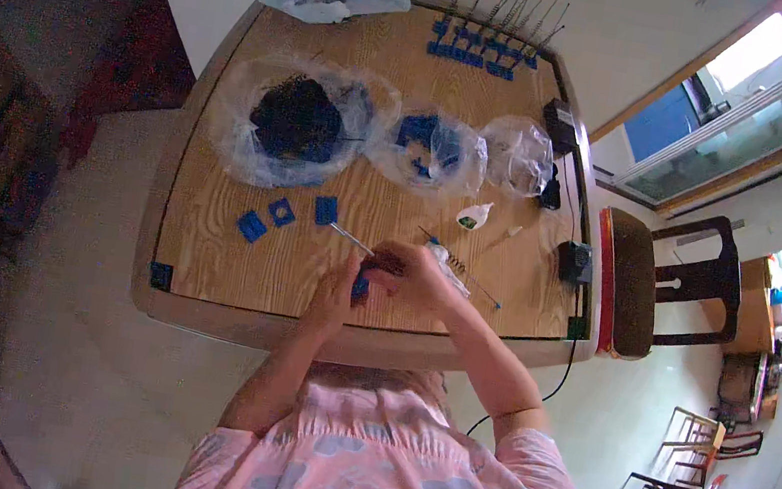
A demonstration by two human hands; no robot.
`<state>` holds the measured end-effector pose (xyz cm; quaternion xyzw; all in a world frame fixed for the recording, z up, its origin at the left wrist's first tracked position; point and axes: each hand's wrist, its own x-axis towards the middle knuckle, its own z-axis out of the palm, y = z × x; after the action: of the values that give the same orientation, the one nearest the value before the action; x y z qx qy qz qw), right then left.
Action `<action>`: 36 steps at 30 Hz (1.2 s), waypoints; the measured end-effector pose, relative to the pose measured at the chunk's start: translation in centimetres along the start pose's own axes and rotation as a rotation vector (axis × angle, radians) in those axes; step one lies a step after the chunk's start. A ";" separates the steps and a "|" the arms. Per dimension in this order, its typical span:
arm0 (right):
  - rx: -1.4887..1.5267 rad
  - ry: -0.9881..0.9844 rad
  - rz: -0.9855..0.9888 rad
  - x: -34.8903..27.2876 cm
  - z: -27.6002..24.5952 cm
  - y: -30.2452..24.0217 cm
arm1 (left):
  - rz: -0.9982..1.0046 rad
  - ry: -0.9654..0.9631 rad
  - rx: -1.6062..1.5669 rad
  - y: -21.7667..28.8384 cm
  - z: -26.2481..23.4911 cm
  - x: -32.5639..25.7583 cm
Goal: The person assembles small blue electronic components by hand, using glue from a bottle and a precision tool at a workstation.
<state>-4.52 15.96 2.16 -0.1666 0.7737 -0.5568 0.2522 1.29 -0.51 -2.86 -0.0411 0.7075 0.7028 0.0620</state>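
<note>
At the table's near edge my two hands work close together. My left hand [331,298] is closed on a small blue plastic block [362,284], which the fingers partly cover. My right hand [415,273] is closed around what looks like a screwdriver [352,238]; its slim metal shaft points to the far left, and a dark reddish handle is mostly hidden in the fingers. Just past the shaft's tip lies a blue square block [326,211]. Two more blue blocks, one with a round hole [282,212] and one plain-looking [252,226], lie left of it.
Beyond my right hand lie a thin rod with a spring [457,266] and a small white bottle [474,217]. Clear bags hold dark parts [296,119] and blue parts [418,130]. Several spring rods [484,26] stand in blue bases behind. A black adapter [574,263] sits right.
</note>
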 end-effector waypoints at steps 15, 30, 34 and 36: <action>-0.331 0.324 -0.348 -0.9 3.2 0.3 | -0.378 0.078 -0.615 -3.6 0.4 2.1; -0.280 -0.151 -0.295 0.1 -2.4 -2.3 | -0.123 -0.369 -0.421 -1.5 -3.4 1.3; -0.159 -0.190 -0.282 0.0 -2.5 -1.5 | -0.169 -0.428 -0.534 -1.4 -3.6 2.1; -0.063 -0.221 -0.241 -0.3 -2.5 -1.5 | -0.259 -0.470 -0.782 -1.9 -4.0 2.3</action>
<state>-5.74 17.55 4.31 -0.3261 0.7327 -0.5370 0.2618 -0.80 -4.42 -5.06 0.0110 0.3456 0.8931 0.2876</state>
